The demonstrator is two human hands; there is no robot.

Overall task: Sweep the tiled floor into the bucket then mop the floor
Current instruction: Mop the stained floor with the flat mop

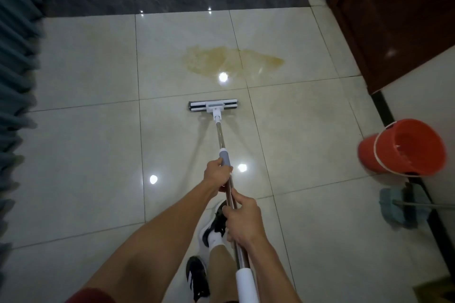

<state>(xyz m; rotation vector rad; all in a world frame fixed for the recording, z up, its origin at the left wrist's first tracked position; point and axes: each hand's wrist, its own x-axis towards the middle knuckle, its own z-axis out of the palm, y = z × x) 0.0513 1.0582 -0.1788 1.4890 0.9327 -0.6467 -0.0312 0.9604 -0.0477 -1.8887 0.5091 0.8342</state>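
On the tiled floor (86, 155), mop (213, 105) short of a perhaps-wet stain (231, 60), both hands (216, 174) round its handle.

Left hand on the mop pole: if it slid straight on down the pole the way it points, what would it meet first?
The left hand grips the grey sleeve on the mop pole. Sliding on, it would cross bare metal pole and first meet the white neck of the mop head, which lies short of the yellowish stain.

Mop head (213, 106) on floor (86, 142) before stain (229, 60); bucket (403, 147) far right.
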